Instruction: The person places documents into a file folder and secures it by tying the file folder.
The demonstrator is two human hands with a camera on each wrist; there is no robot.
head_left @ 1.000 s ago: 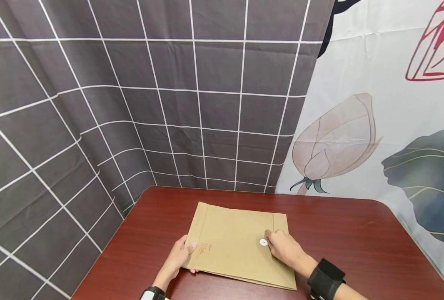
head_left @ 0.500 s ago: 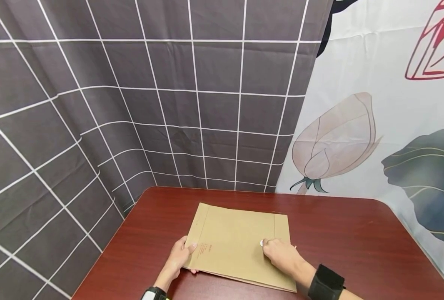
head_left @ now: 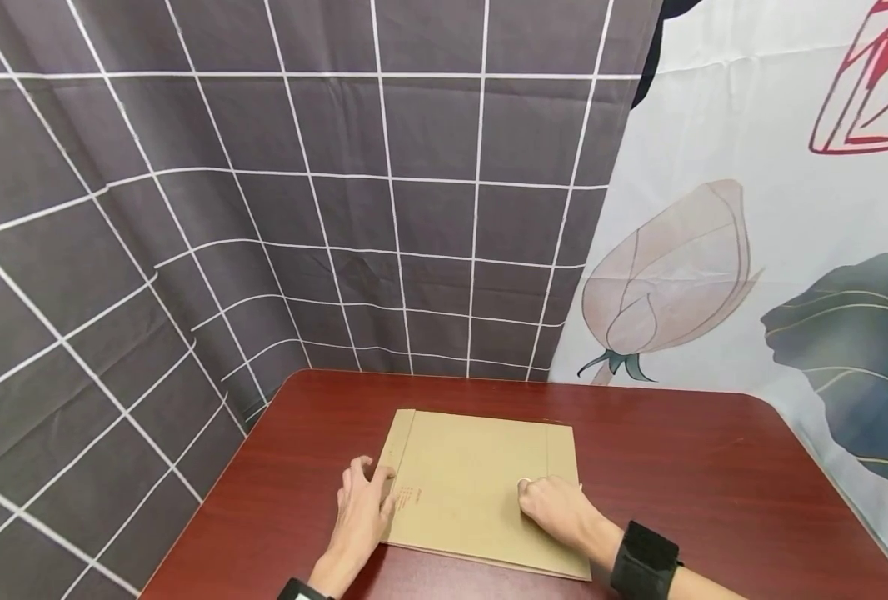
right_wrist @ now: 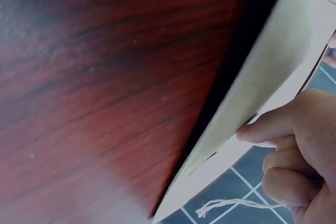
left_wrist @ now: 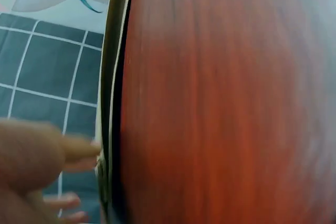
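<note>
A tan kraft paper document envelope [head_left: 481,467] with small red print lies on the table. My left hand [head_left: 360,512] is at its left edge, fingers loosely spread; in the left wrist view the blurred thumb [left_wrist: 79,149] meets the envelope's edge. My right hand [head_left: 560,512] is over the right part, fingers curled beside a white round button [head_left: 522,482], mostly covered. From those curled fingers trails a white string [right_wrist: 231,203], its frayed end hanging loose in the right wrist view. Its other end is hidden by the hand.
The reddish-brown wooden table [head_left: 684,467] extends around the envelope. Behind it hangs a grey curtain [head_left: 436,217] with white grid lines. At the right is a white cloth [head_left: 684,142] printed with a flower bud and leaf.
My left hand has released its grip on the envelope's left edge and now lies above it with spread fingers. My right hand has shifted slightly left, covering more of the button.
</note>
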